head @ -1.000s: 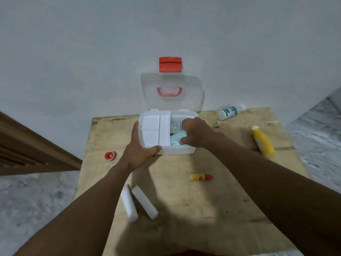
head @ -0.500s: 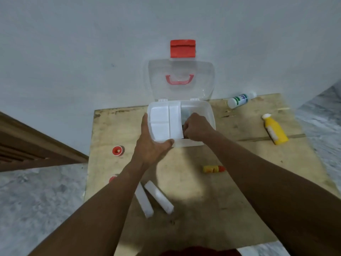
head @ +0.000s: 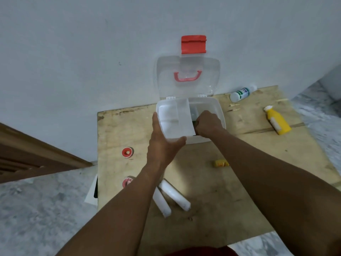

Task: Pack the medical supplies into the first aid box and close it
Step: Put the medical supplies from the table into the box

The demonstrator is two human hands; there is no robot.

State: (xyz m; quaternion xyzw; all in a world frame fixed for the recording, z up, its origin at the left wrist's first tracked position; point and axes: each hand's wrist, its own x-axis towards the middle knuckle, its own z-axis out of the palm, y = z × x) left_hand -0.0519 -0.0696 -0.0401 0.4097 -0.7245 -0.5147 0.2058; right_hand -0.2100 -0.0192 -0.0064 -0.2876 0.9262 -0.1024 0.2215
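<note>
The white first aid box (head: 218,109) stands at the table's back edge, its clear lid (head: 188,78) with red handle and red latch upright against the wall. My left hand (head: 162,143) grips the front left of the white inner tray (head: 174,119), which sits tilted over the box's left half. My right hand (head: 208,124) reaches into the box's right half beside the tray edge, fingers curled downward and hidden. On the table lie two white rolls (head: 174,194), a small yellow tube (head: 220,163), a yellow bottle (head: 277,121) and a white bottle (head: 241,93).
A red tape roll (head: 127,152) and a pink one (head: 127,182) lie near the wooden table's (head: 203,228) left edge, the pink one partly behind my left forearm. A white card (head: 92,193) hangs off that edge. The wall is directly behind the box.
The teal packet seen in my right hand a second ago is out of sight inside the box. My right hand has moved left to the tray's edge; the view has shifted.
</note>
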